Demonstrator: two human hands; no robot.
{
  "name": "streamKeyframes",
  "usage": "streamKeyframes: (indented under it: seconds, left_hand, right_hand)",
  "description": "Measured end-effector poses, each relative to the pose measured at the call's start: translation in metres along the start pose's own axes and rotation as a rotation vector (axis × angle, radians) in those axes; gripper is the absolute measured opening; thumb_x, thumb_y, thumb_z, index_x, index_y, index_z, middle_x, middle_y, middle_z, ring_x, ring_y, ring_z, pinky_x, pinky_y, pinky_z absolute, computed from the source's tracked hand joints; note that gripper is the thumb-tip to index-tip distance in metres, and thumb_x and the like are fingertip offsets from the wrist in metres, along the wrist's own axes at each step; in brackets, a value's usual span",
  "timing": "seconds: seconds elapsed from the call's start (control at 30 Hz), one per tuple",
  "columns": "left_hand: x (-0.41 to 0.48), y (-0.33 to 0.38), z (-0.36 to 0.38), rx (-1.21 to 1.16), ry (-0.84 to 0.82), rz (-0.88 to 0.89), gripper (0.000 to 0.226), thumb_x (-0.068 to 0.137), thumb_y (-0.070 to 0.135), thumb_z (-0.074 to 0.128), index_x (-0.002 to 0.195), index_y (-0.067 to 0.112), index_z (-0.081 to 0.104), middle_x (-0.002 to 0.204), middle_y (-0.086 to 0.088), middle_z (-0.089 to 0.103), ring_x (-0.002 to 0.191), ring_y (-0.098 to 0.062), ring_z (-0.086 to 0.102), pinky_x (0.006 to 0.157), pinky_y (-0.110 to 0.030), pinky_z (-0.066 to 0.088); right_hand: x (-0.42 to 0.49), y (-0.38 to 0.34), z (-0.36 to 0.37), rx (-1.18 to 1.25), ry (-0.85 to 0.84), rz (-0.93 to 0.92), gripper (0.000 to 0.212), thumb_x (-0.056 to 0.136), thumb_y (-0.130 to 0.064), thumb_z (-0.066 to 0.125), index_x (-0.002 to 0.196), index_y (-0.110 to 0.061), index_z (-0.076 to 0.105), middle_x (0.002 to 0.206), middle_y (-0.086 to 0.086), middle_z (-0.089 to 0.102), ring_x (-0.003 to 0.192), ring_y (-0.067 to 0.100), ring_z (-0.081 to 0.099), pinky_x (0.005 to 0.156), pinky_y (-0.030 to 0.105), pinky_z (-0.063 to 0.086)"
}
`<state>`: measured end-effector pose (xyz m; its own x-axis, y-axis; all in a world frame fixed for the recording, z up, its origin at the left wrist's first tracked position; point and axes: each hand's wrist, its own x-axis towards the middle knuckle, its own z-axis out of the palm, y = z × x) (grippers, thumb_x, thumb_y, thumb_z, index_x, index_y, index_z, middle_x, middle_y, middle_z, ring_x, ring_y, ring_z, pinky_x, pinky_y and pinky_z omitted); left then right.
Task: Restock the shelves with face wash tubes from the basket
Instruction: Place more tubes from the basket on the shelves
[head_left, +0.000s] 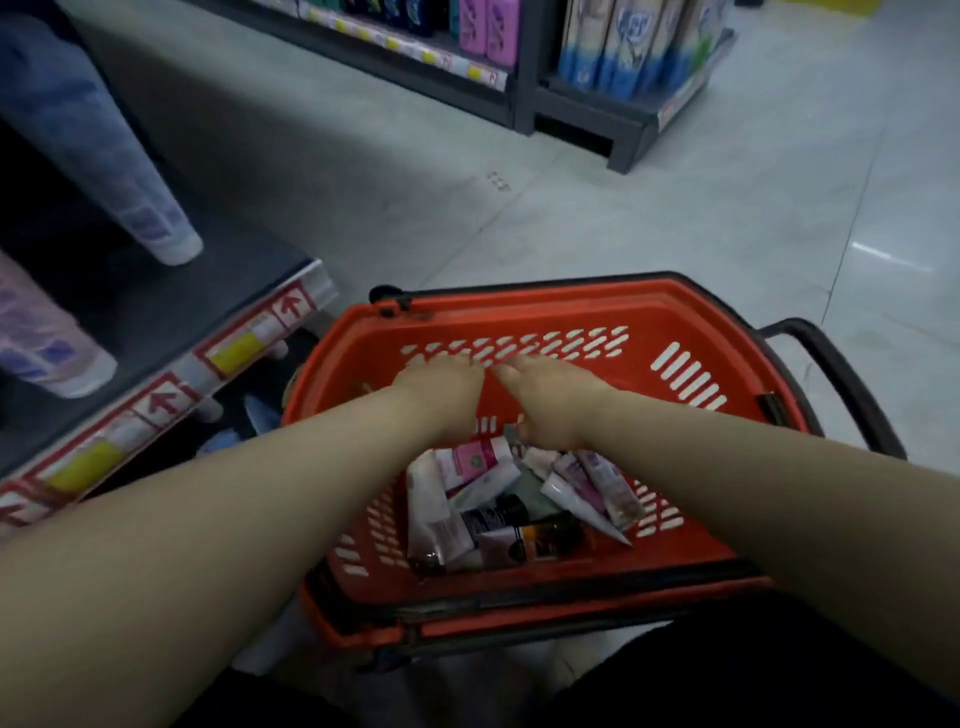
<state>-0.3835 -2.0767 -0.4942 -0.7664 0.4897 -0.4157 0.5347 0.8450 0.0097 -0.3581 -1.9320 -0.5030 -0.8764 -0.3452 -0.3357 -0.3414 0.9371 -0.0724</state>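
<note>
A red plastic basket (571, 299) stands on the floor right in front of me. In its bottom lies a pile of several face wash tubes (498, 499), white, pink and dark ones mixed. Both of my bare arms reach down into it. My left hand (441, 392) and my right hand (550, 402) are side by side over the far end of the pile, backs up, fingers curled downward and hidden. A greenish tube end (511, 432) shows by my right thumb; whether either hand grips a tube is hidden.
At my left is a dark shelf (156, 291) with a red and yellow price strip (234, 353), and two upright tubes (104, 156) stand on it. The basket's black handle (841, 374) sticks out to the right. Across the tiled aisle is another stocked shelf unit (524, 78).
</note>
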Motion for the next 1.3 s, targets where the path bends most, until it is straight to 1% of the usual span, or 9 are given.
streamKeyframes:
  seconds: [0.37,0.5,0.7,0.83,0.97,1.03,1.1,1.17,1.3]
  left_hand:
    - [0.081,0.006,0.141,-0.290,-0.420,-0.077,0.029,0.090,0.013,0.049,0.117,0.007,0.058,0.119,-0.012,0.061,0.109,-0.028,0.058,0.085,-0.033,0.047]
    - [0.084,0.010,0.181,-0.433,-0.532,-0.153,0.029,0.094,0.011,0.044,0.118,0.001,0.057,0.120,-0.017,0.060,0.108,-0.029,0.058,0.086,-0.033,0.047]
    - [0.072,0.012,0.200,-0.500,-0.643,-0.251,0.032,0.094,0.007,0.040,0.119,-0.001,0.056,0.123,-0.018,0.059,0.112,-0.031,0.058,0.087,-0.034,0.047]
    - [0.071,0.010,0.194,-0.724,-0.483,-0.418,0.029,0.094,0.014,0.045,0.116,0.003,0.058,0.121,-0.015,0.060,0.109,-0.028,0.057,0.082,-0.029,0.044]
    - [0.068,0.014,0.154,-1.120,-0.089,-0.819,0.052,0.090,0.021,0.055,0.138,0.011,0.036,0.137,-0.015,0.045,0.122,-0.033,0.048,0.101,-0.037,0.042]
    - [0.058,0.017,0.134,-1.394,0.042,-1.017,0.055,0.092,0.017,0.049,0.143,0.014,0.029,0.138,-0.015,0.046,0.122,-0.033,0.048,0.101,-0.041,0.041]
    - [0.045,0.018,0.121,-1.862,-0.035,-0.948,0.034,0.089,0.004,0.044,0.121,0.010,0.053,0.108,-0.015,0.061,0.093,-0.028,0.061,0.083,-0.037,0.050]
    - [0.024,0.019,0.108,-2.050,-0.048,-0.810,0.027,0.089,-0.003,0.037,0.091,0.012,0.059,0.088,-0.013,0.058,0.072,-0.023,0.054,0.072,-0.033,0.050]
    - [-0.023,0.010,0.070,-2.060,0.051,-0.628,0.029,0.093,-0.001,0.037,0.098,0.018,0.058,0.081,-0.002,0.065,0.070,-0.015,0.061,0.060,-0.029,0.056]
  right_hand:
    - [0.076,0.009,0.125,0.058,-0.445,-0.071,0.043,0.094,-0.021,0.050,0.136,-0.015,0.044,0.139,0.009,0.047,0.126,0.028,0.046,0.103,0.038,0.039]
    - [0.080,0.010,0.169,-0.037,-0.445,-0.054,0.043,0.092,-0.009,0.050,0.135,-0.012,0.043,0.139,0.011,0.035,0.125,0.032,0.040,0.093,0.046,0.046]
    - [0.086,0.020,0.190,0.070,-0.503,0.141,0.052,0.086,-0.015,0.061,0.134,-0.011,0.041,0.131,0.007,0.045,0.119,0.029,0.048,0.097,0.044,0.046]
    - [0.086,0.040,0.169,0.228,-0.620,0.261,0.049,0.083,-0.029,0.067,0.126,-0.011,0.052,0.118,0.008,0.061,0.107,0.026,0.059,0.096,0.038,0.048]
    - [0.065,0.047,0.123,0.614,-0.702,0.336,0.039,0.096,-0.033,0.051,0.120,-0.003,0.053,0.086,0.008,0.058,0.071,0.017,0.054,0.057,0.023,0.046]
    - [0.054,0.037,0.096,0.923,-0.661,0.429,0.031,0.099,-0.030,0.045,0.121,-0.008,0.049,0.076,0.007,0.056,0.062,0.013,0.050,0.051,0.020,0.041]
    - [0.044,0.023,0.071,1.158,-0.618,0.436,0.021,0.102,-0.025,0.038,0.110,-0.011,0.052,0.062,0.002,0.056,0.051,0.009,0.047,0.047,0.019,0.036]
    - [0.031,0.005,0.047,1.284,-0.577,0.394,0.024,0.104,-0.022,0.031,0.096,-0.015,0.052,0.047,-0.004,0.057,0.040,0.004,0.045,0.042,0.016,0.032]
    - [0.000,-0.026,0.006,1.328,-0.457,0.341,0.025,0.104,-0.021,0.029,0.099,-0.020,0.053,0.049,-0.006,0.060,0.036,0.001,0.050,0.035,0.015,0.036]
